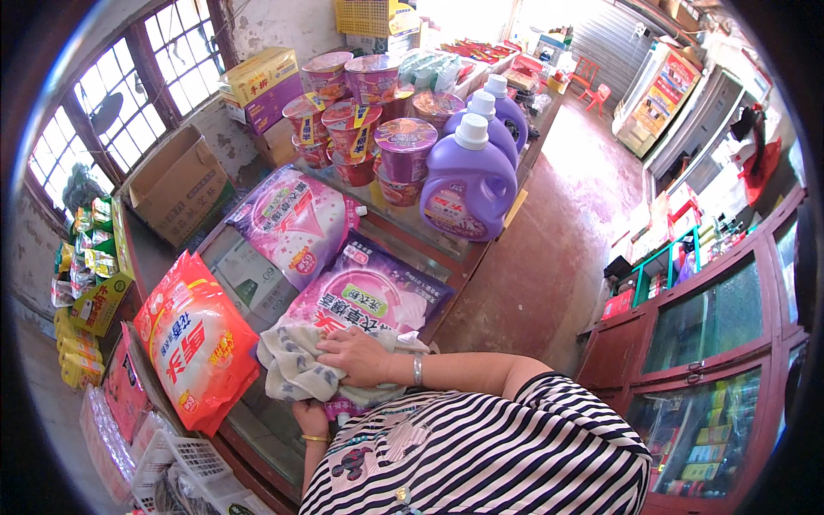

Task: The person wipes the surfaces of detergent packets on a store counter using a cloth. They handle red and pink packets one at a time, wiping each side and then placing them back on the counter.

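My right hand (357,357), a silver bracelet at its wrist, holds a pale patterned cloth (299,367) against a purple-and-pink bag of laundry powder (373,290). The cloth covers the bag's near end. Just below it is my left hand (311,417), with a gold bracelet; its fingers are mostly hidden by the cloth and the bag's edge, so its grip is unclear. A second purple-and-pink powder bag (293,219) lies flat beyond the first. To the left, an orange-red powder bag (193,347) leans on the glass-topped counter (257,418).
Purple detergent jugs (467,187) line the counter's right edge, beside stacked instant noodle tubs (354,129). An open cardboard box (180,187) stands by the window. A white plastic basket (174,470) sits low at left. Glass-fronted cabinets (702,335) are across the red floor.
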The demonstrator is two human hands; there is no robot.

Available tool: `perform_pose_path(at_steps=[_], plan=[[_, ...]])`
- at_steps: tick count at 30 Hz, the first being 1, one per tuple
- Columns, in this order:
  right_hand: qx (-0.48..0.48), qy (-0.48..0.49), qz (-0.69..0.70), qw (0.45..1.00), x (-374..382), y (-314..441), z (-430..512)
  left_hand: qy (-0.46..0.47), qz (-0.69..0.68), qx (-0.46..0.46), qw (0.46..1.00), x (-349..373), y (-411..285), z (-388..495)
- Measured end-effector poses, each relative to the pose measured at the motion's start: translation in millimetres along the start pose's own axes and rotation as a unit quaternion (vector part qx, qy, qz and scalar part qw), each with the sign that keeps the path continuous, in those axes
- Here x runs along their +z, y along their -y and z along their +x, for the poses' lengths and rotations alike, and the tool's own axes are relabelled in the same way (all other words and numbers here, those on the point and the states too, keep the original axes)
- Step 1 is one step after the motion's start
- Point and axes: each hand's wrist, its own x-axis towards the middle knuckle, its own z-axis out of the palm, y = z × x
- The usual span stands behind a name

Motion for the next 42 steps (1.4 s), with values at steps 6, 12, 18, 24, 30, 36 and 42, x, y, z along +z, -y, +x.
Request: perform_pose_path(at_steps=[6, 12, 18, 24, 30, 36, 42], plan=[[0.0, -0.004, 0.01, 1.0, -1.1, 0.4, 0.1, 0.008, -0.037, 0.022, 0.999, 2.2, -1.5, 0.3], [0.003, 0.002, 0.009, 1.0, -1.4, 0.0, 0.0, -0.006, -0.016, 0.003, 1.0, 4.6, -6.7, -1.5], [0.006, 0.006, 0.009, 1.0, -2.1, 0.5, -0.4, -0.015, -0.028, 0.001, 0.999, 6.7, -10.7, -3.2], [0.001, -0.011, 0.015, 1.0, -2.9, 1.1, -0.1, -0.009, -0.002, 0.006, 1.0, 6.4, -16.1, -4.0], [0.006, -0.003, 0.009, 1.0, -2.6, 1.5, -0.3, -0.007, -0.014, 0.013, 1.0, 5.2, -11.1, -3.2], [0.004, -0.005, 0.007, 1.0, -1.2, 0.5, -1.1, -0.007, -0.044, 0.001, 0.999, 4.5, -5.6, -2.0], [0.006, 0.0, 0.001, 1.0, 0.4, 0.1, -1.2, -0.003, -0.003, -0.001, 1.0, 1.8, -4.5, -1.4]])
